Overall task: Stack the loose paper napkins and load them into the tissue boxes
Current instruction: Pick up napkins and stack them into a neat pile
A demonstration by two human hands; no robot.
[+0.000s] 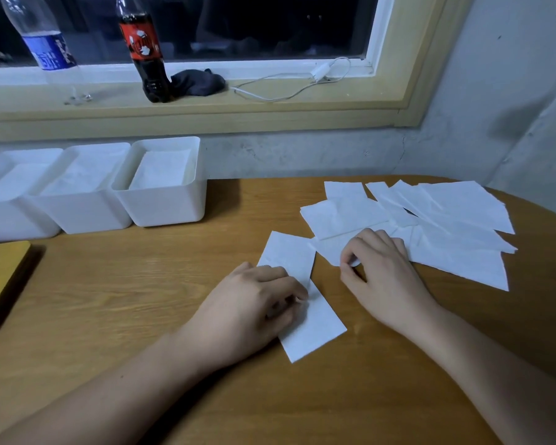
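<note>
A folded white napkin (315, 326) lies on the wooden table (142, 300) in front of me. My left hand (254, 303) rests on it with fingers curled, pinching its edge. My right hand (379, 268) pinches the near corner of another napkin (331, 248) at the edge of a loose pile of several white napkins (446, 226) spread at the right. Three white open tissue boxes (161, 200) stand in a row at the back left, each with napkins inside.
A yellow board (0, 277) lies at the table's left edge. On the window sill behind stand a clear water bottle (45, 46) and a cola bottle (145, 53), with a dark cloth (199, 81) and a white cable (286, 85). A grey wall bounds the right.
</note>
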